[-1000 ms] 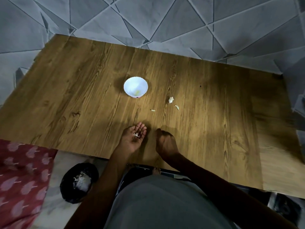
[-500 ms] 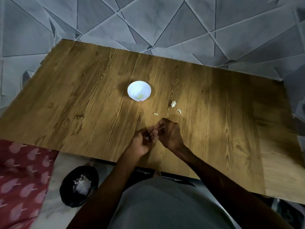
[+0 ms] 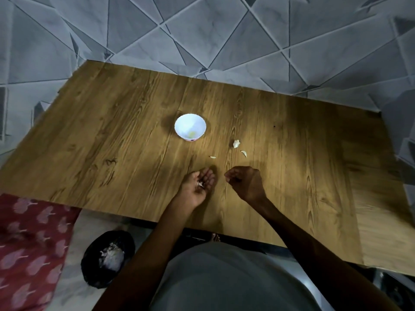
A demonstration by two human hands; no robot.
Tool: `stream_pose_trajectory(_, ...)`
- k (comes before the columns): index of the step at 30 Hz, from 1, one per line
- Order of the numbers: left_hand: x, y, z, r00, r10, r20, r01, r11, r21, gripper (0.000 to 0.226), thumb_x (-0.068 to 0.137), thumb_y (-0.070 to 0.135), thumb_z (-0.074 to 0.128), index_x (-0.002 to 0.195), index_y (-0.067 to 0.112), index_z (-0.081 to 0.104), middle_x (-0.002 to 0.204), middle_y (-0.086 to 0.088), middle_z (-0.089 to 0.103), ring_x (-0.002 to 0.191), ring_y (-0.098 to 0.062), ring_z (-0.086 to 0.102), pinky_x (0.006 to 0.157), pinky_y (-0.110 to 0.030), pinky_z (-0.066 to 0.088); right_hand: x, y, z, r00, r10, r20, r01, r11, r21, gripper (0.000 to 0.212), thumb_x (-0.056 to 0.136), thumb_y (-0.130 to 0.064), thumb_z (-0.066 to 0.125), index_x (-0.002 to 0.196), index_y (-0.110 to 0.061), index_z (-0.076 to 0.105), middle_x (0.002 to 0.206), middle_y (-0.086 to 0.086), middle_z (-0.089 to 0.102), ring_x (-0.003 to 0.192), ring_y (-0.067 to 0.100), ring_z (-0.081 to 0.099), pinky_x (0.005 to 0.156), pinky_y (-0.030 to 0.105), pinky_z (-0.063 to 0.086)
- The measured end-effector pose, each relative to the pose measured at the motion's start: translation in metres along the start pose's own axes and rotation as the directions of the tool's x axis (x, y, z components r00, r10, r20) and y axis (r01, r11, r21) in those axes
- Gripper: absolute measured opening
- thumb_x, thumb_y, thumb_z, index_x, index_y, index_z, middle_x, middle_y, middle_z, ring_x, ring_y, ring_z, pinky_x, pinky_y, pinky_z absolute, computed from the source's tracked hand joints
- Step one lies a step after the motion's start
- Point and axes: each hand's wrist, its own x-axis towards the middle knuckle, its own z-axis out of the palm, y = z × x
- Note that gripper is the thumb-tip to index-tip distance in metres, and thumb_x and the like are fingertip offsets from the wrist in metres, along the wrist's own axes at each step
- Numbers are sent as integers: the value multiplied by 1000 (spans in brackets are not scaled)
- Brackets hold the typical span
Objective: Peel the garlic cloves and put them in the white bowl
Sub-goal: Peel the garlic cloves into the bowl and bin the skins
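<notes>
Across the wooden table [image 3: 112, 142], the white bowl [image 3: 179, 125] sits mid-board, something yellowish inside. Left hand [image 3: 197, 184] lies palm-up, fingers relaxed, cradling pale garlic bits [image 3: 200, 184]; right hand [image 3: 246, 182] is curled, contents hidden, can't tell. Three garlic pieces [image 3: 236, 143] lie near-right of the bowl: featherlight, slippery, best pinched at the tips.

A brown wood-grain desk [image 3: 112, 142] stands on a grey marbled floor [image 3: 202, 30] of triangular tiles. Dim light. A red floral cloth [image 3: 29, 243] lies beside a black bag [image 3: 89, 265].
</notes>
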Motion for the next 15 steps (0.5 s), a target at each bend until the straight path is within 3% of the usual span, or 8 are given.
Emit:
stream_pose_trajectory(3,0,9,-13,1000,0,4,0,1000,7,36,104,16,29,97,1,61,98,-11,62,101,-21,57,96,-30,43,-13,15,7,992,23,123,-11,995,-99,12,83,-3,73,83,-14,78,79,-5,74,65,2,66,65,20,56)
stream_pose_trajectory(6,-4,15,-24,1000,6,-2,-6,1000,4,35,103,14,29,93,2,60,95,-10,61,92,-20,58,90,-32,47,-20,16,16,985,58,163,-35,989,-143,14,85,-5,71,80,-17,77,77,-6,72,63,2,62,60,11,45)
stream_pose_trajectory(10,-6,16,-38,999,21,-30,-22,1000,-5,34,103,15,29,93,2,60,87,-10,65,85,-19,59,88,-31,48,-27,13,33,976,-11,217,76,953,-293,13,87,-5,65,85,-12,75,85,-2,68,75,12,62,67,19,41)
stream_pose_trajectory(13,-9,15,-49,998,33,-59,-35,999,-20,34,103,13,29,93,2,60,91,-11,63,85,-19,59,92,-31,46,-31,9,48,965,-71,252,178,885,-431,8,76,-4,67,83,-5,69,87,12,67,75,30,65,63,25,43)
stream_pose_trajectory(15,-12,16,-58,996,51,-73,-53,998,-29,34,103,11,29,92,2,60,94,-11,61,85,-19,58,96,-31,42,-30,0,55,940,-30,341,193,869,-456,17,66,-3,68,82,-2,67,86,16,68,74,34,65,63,30,48)
